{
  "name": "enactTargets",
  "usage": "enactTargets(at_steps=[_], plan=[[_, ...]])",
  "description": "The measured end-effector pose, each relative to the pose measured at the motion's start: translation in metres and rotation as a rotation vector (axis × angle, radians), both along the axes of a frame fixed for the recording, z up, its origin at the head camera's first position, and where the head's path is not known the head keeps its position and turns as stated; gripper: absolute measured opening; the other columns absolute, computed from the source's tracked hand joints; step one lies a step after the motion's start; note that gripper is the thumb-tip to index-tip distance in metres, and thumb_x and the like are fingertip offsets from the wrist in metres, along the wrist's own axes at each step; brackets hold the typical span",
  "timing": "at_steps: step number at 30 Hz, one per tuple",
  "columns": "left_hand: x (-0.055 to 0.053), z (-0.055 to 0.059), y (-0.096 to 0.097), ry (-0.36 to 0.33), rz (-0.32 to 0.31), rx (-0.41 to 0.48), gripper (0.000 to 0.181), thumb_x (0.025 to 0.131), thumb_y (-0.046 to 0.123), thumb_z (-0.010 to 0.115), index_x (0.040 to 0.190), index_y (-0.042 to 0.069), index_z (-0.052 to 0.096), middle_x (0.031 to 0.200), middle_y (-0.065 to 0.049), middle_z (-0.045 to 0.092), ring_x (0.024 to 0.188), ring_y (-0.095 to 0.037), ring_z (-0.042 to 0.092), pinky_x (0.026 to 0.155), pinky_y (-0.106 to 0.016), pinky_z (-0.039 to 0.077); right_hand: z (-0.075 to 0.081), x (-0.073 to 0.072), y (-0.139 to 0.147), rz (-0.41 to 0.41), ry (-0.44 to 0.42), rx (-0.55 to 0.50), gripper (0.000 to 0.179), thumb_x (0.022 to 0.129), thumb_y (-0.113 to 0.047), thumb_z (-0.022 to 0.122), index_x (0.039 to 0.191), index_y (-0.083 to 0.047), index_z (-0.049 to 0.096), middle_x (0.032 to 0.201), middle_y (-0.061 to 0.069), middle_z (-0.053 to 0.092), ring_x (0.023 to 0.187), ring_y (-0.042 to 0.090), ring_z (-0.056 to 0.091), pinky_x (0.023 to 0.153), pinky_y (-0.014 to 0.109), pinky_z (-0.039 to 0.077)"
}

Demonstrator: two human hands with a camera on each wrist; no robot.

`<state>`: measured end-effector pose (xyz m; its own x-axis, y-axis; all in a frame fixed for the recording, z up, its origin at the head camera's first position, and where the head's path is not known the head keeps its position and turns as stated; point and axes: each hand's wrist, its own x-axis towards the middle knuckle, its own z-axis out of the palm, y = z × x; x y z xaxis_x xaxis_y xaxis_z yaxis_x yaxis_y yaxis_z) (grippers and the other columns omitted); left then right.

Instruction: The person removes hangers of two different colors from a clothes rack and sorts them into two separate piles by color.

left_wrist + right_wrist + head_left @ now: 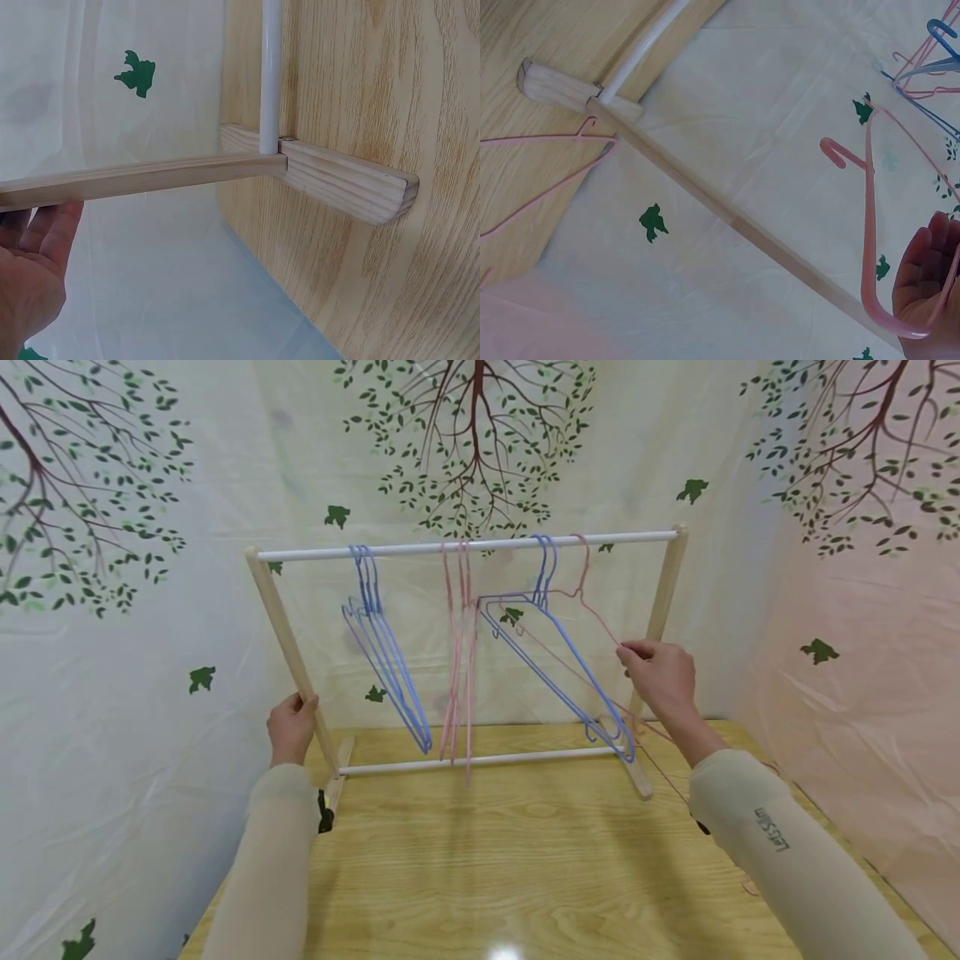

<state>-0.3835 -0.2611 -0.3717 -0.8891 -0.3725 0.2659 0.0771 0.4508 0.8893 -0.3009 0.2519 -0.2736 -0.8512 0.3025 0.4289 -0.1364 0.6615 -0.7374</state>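
From where I stand, reading a clock face centred on the rack with twelve away from the person, the left hand [292, 729] is at eight o'clock. Its fingers are clamped round the pale, square-edged wooden left upright [277, 614] of the rack. The right hand [662, 677] is at three o'clock, thumb and fingers together, pinching the sloping shoulder of a slim pink hanger [868, 232]. That hanger is at the three o'clock end of the round white upper rail [300, 554], its hook over it, near the pale wooden right upright [664, 585].

Just beside it, towards nine, hang two blue hangers [541, 600], spread wide to my view. At the clock's centre, a group of pink hangers [470, 693] hangs nearly edge-on, and farther towards nine hangs a close bunch of blue hangers [370, 608]. A white lower rail [525, 757] joins the feet at six o'clock, above the wood-grained counter [465, 877]. More loose pink hangers [547, 137] lie on the counter at four o'clock, partly hidden by the right forearm. At twelve hangs a pale curtain [225, 468] printed with leafy branches.
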Motion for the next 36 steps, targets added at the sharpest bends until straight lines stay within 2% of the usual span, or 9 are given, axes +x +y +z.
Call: enactTargets(at_steps=[5,10,12,21,24,29,36], plan=[[0.000,-0.001,-0.002,-0.011,-0.005,-0.007,0.043,0.104,0.025,0.051,0.137,-0.002,0.058,0.129,-0.024,0.061,0.115,-0.037,0.057,0.100,-0.047,0.045,-0.002,-0.001,0.002,-0.019,0.028,-0.027,0.031,0.098,-0.026,0.063,0.116,-0.003,0.074,0.103,0.018,0.073,0.082,0.024,0.070,0.061,0.019,0.047],[0.001,0.000,-0.001,-0.022,-0.004,-0.018,0.042,0.104,0.026,0.051,0.136,-0.001,0.059,0.128,-0.024,0.062,0.111,-0.036,0.058,0.094,-0.045,0.046,-0.005,-0.001,0.004,-0.055,0.054,-0.060,0.031,0.096,-0.027,0.065,0.113,-0.004,0.076,0.100,0.017,0.074,0.065,0.001,0.062,0.060,0.017,0.046],[0.001,0.001,-0.001,-0.021,-0.006,-0.024,0.042,0.104,0.026,0.051,0.135,-0.001,0.059,0.127,-0.024,0.062,0.109,-0.035,0.058,0.091,-0.044,0.047,-0.006,-0.001,0.005,-0.065,0.062,-0.079,0.031,0.096,-0.028,0.065,0.113,-0.005,0.076,0.101,0.017,0.074,0.063,-0.004,0.059,0.060,0.016,0.046],[0.000,0.000,-0.002,-0.018,0.010,-0.031,0.042,0.104,0.027,0.052,0.134,-0.001,0.060,0.125,-0.024,0.063,0.106,-0.034,0.059,0.089,-0.042,0.048,-0.010,0.000,0.007,-0.091,0.109,-0.145,0.031,0.095,-0.028,0.067,0.113,-0.005,0.076,0.100,0.015,0.074,0.068,0.005,0.067,0.061,0.012,0.048],[-0.001,0.000,-0.003,-0.020,0.013,-0.031,0.041,0.103,0.026,0.053,0.133,-0.001,0.061,0.124,-0.024,0.063,0.106,-0.033,0.059,0.089,-0.041,0.047,-0.012,0.002,0.009,-0.092,0.140,-0.166,0.031,0.094,-0.028,0.068,0.112,-0.004,0.076,0.092,0.007,0.074,0.066,0.001,0.065,0.061,0.011,0.048],[-0.002,0.000,-0.003,-0.016,0.010,-0.034,0.040,0.103,0.025,0.054,0.133,-0.001,0.062,0.124,-0.023,0.064,0.103,-0.031,0.059,0.084,-0.035,0.046,-0.018,0.006,0.012,-0.107,0.187,-0.189,0.031,0.093,-0.029,0.069,0.109,-0.004,0.078,0.078,-0.012,0.067,0.062,-0.007,0.060,0.060,0.012,0.047],[0.000,0.001,-0.003,-0.047,-0.014,-0.016,0.044,0.104,0.027,0.051,0.138,0.001,0.058,0.127,-0.023,0.062,0.104,-0.030,0.058,0.081,-0.032,0.047,-0.029,0.011,0.017,-0.119,0.252,-0.262,0.031,0.092,-0.029,0.071,0.106,-0.003,0.078,0.078,-0.014,0.069,0.064,-0.007,0.062,0.060,0.012,0.048]])
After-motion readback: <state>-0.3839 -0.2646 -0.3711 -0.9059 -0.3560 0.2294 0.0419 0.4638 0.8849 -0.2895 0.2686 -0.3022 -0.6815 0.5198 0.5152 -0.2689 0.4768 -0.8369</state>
